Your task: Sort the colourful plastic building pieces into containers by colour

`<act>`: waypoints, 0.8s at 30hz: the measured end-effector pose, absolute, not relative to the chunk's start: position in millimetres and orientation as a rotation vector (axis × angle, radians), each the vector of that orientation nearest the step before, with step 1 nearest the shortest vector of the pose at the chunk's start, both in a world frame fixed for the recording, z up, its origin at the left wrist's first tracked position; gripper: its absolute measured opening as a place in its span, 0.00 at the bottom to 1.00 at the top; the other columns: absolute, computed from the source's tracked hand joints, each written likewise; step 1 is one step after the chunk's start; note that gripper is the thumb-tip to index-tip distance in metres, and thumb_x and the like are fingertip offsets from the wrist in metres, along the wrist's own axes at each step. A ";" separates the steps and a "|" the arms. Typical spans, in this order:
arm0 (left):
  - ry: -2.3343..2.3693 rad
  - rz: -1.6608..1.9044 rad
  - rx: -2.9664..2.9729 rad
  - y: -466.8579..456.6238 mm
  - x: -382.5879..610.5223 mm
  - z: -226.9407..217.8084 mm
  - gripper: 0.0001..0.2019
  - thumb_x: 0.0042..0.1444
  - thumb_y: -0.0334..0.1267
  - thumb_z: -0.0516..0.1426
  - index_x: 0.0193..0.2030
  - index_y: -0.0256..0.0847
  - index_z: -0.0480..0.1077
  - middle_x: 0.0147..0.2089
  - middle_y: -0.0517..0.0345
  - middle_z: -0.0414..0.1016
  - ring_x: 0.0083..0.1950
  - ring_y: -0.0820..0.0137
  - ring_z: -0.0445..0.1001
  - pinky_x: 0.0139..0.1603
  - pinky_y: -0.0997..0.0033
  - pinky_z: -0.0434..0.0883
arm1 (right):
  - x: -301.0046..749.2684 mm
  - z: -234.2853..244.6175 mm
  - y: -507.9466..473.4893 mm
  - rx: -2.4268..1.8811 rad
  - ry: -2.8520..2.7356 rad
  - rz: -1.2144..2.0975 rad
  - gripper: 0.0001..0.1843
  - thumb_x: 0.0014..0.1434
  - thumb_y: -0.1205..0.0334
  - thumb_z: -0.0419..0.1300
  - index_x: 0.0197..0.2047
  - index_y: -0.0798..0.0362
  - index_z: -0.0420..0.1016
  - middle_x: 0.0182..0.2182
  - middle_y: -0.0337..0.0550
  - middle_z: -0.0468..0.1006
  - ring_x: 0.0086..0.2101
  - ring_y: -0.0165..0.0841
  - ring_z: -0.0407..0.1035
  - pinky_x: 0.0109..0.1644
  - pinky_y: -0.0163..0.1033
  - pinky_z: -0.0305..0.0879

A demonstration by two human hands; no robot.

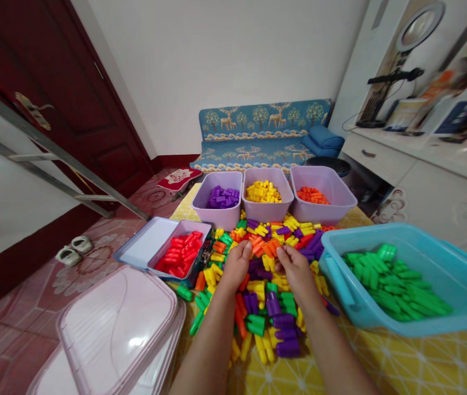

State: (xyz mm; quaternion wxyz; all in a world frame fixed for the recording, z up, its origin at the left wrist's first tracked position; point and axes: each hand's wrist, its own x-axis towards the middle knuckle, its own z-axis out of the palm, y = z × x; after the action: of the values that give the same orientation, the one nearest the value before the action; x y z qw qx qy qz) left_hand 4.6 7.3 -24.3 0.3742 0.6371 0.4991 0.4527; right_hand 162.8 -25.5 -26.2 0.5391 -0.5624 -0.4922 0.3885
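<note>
Both hands reach over a mixed pile of plastic bullet-shaped building blocks, purple (272, 303) and yellow (257, 287) among them. My left hand (237, 266) is closed, thumb and fingers pinching at an orange block (255, 241) in the middle of the pile. Facing it, my right hand (295, 269) pinches another orange block (272, 248) between thumb and fingers. The orange pieces lie close together between the hands; whether they are joined I cannot tell. Green blocks (255, 325) and red ones lie around my wrists.
Lilac bins hold purple (217, 215), yellow (267, 211) and orange (324, 211) blocks at the back. Red blocks (181, 253) fill a box on the left. A blue tub (398, 323) with green blocks stands right. Lids (122, 323) lie front left on the yellow tablecloth (422, 356).
</note>
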 end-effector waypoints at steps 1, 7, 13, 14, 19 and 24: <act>1.267 1.178 1.609 7.0 4.6 -24.2 0.17 0.62 0.45 0.48 0.30 0.38 0.69 0.28 0.60 0.70 0.32 0.70 0.67 0.36 0.72 0.64 | 162.0 -25.5 -25.8 -1.315 -1.125 0.952 0.19 0.56 0.42 0.56 0.30 0.51 0.69 0.18 0.34 0.69 0.20 0.31 0.64 0.24 0.34 0.59; 1.115 1.266 1.499 5.3 5.1 -20.8 0.16 0.59 0.48 0.52 0.36 0.37 0.71 0.31 0.60 0.72 0.35 0.70 0.69 0.39 0.74 0.66 | 158.6 -14.4 -28.2 -1.277 -1.009 1.004 0.21 0.52 0.40 0.59 0.34 0.51 0.70 0.20 0.36 0.73 0.21 0.34 0.68 0.25 0.36 0.62; 0.910 1.249 1.434 -0.8 10.1 -8.8 0.16 0.57 0.46 0.55 0.45 0.37 0.71 0.39 0.56 0.74 0.39 0.70 0.71 0.38 0.75 0.68 | 154.0 -6.3 -32.2 -1.302 -0.993 1.005 0.22 0.53 0.40 0.57 0.38 0.51 0.68 0.25 0.41 0.78 0.19 0.35 0.70 0.22 0.37 0.62; 0.894 1.234 1.429 -2.0 11.2 -7.5 0.16 0.57 0.47 0.55 0.46 0.37 0.70 0.40 0.55 0.74 0.39 0.70 0.71 0.36 0.75 0.68 | 153.6 -6.4 -32.3 -1.295 -1.001 1.007 0.22 0.53 0.40 0.57 0.39 0.51 0.68 0.26 0.41 0.79 0.19 0.35 0.70 0.22 0.37 0.63; 0.847 1.211 1.374 -4.4 14.8 -8.7 0.21 0.52 0.46 0.61 0.50 0.38 0.67 0.42 0.55 0.74 0.39 0.70 0.72 0.40 0.73 0.69 | 153.3 -9.1 -31.1 -1.266 -1.065 0.987 0.20 0.54 0.43 0.58 0.39 0.51 0.70 0.27 0.41 0.78 0.24 0.36 0.72 0.24 0.37 0.66; 0.882 1.192 1.393 -1.7 13.9 -14.1 0.18 0.53 0.46 0.60 0.46 0.37 0.69 0.38 0.58 0.73 0.36 0.73 0.71 0.39 0.75 0.69 | 153.7 -8.3 -30.5 -1.222 -1.095 0.960 0.22 0.51 0.46 0.63 0.43 0.53 0.71 0.31 0.43 0.79 0.28 0.37 0.74 0.27 0.38 0.68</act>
State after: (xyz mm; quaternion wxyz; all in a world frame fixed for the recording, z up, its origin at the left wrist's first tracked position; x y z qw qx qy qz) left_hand 13.9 -1.7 -14.1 0.5259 0.5823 0.3687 0.4984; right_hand 153.7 -30.5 -8.3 0.5813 -0.5232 -0.4686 0.4109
